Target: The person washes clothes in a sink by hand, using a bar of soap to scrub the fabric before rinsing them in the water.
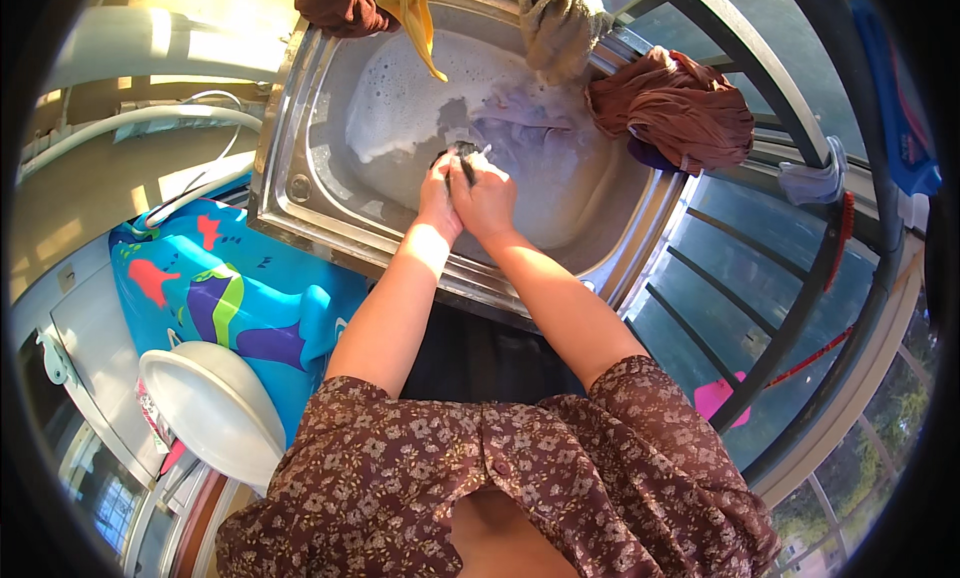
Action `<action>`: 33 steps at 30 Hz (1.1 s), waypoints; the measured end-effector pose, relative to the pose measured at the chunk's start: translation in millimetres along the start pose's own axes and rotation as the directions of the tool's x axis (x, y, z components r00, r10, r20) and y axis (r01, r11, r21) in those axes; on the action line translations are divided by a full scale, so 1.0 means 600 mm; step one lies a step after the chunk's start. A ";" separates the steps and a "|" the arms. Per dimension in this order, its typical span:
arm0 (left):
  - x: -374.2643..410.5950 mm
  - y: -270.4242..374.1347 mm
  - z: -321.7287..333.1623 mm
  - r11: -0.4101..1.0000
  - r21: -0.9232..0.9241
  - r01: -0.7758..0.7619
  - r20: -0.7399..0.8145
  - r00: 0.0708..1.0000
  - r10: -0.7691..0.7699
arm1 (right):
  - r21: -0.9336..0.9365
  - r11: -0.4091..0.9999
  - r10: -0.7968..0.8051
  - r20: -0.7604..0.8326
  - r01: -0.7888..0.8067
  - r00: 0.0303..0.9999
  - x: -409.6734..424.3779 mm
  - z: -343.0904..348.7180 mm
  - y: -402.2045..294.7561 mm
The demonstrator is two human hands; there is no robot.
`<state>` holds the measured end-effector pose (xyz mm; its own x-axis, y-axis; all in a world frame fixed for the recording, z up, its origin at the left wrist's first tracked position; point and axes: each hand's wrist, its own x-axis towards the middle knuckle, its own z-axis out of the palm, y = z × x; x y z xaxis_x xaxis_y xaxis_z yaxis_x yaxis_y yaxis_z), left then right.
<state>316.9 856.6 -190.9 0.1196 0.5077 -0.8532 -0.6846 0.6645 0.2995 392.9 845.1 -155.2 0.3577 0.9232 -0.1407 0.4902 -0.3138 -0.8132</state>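
Note:
Both of my hands meet over a stainless steel sink [300, 225] that holds cloudy, soapy water [397, 90]. My left hand [441, 195] and my right hand [484, 191] grip a small dark cloth [466, 158] between them, just above the water. Most of that cloth is hidden by my fingers. A pale piece of fabric [525, 124] lies soaking beyond my hands, partly under the surface. White suds float along the left and far parts of the basin.
Bunched brown cloth [675, 112] hangs over the sink's right rim. A beige towel [562, 26], a yellow cloth [409, 19] and a dark brown cloth [341, 7] drape the far rim. At left are a white basin [214, 413] and a blue patterned cover [240, 293]; metal bars [780, 338] stand right.

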 end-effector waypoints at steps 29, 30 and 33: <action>-0.016 -0.026 0.016 0.990 -0.121 0.076 0.118 0.991 -0.062 | 0.307 0.947 -0.160 0.212 0.089 0.964 -0.044 -0.058 -0.002; -0.018 -0.030 0.022 0.986 -0.114 0.125 0.097 0.989 -0.114 | 0.239 0.957 -0.198 0.124 0.164 0.972 -0.043 -0.050 0.003; -0.037 -0.038 0.051 0.999 -0.019 0.026 -0.098 0.995 -0.027 | 0.281 0.953 -0.137 0.064 0.114 0.989 -0.028 -0.040 0.021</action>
<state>351.8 846.6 -165.8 0.0675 0.4333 -0.8987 -0.6952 0.6665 0.2691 412.2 820.6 -149.8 0.2355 0.9698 -0.0641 0.2845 -0.1318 -0.9496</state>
